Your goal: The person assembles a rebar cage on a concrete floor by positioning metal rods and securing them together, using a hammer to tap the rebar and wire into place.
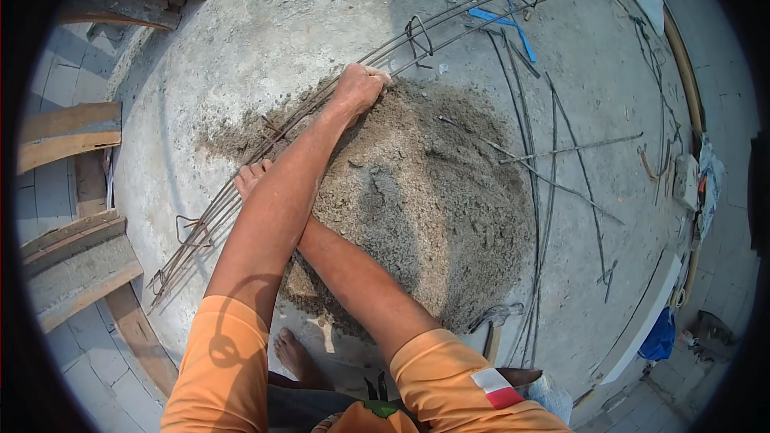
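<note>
A long bundle of steel rebar [457, 18] with square wire stirrups [418, 37] runs diagonally from the lower left to the far right. My forearms are crossed, the left one on top. My left hand [360, 88] reaches the upper middle and is closed round the bars in a fist. From beneath the left forearm, my right hand [252, 176] comes out farther down the bundle. Its fingers curl on the bars; its palm is hidden. Under and beside my arms lies a heap of grey-brown sand [437, 192], with part of it beyond the bars.
Loose steel rods [553, 152] lie crosswise right of the sand. A blue strip [521, 38] sits near the far bars. Wooden planks [72, 132] line the left edge. A blue bag [658, 335] is at the lower right. My bare foot [295, 357] stands by the sand.
</note>
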Available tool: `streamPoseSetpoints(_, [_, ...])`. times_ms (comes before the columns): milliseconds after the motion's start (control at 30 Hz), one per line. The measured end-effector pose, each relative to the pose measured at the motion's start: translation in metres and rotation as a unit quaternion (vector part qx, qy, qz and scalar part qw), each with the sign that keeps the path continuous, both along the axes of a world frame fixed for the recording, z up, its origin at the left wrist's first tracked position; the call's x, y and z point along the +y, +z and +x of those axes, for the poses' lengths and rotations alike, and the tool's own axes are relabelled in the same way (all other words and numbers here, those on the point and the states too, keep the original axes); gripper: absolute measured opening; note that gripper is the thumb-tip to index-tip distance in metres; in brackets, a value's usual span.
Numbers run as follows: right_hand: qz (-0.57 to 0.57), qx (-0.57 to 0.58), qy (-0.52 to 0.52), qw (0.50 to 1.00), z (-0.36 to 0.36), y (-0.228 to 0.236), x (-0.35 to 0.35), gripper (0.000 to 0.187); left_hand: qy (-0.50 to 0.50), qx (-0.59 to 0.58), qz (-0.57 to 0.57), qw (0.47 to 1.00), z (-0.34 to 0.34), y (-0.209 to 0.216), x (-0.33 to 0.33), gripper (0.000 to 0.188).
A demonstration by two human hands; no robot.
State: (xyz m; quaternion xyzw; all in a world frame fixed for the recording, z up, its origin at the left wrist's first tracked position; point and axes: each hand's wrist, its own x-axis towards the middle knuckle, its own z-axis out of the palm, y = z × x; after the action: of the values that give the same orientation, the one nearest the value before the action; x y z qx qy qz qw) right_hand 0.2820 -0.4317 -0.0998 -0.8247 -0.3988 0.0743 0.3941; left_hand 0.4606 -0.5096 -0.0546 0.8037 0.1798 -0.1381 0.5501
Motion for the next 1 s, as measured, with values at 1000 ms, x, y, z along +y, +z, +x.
streamPoseSetpoints(1000, [-0.246,-0.206,0.419,0.849,-0.018,0.187,-0.207,0.021,-0.050,-0.020,0.017,0.998,0.014,-0.002,-0.014,0.023])
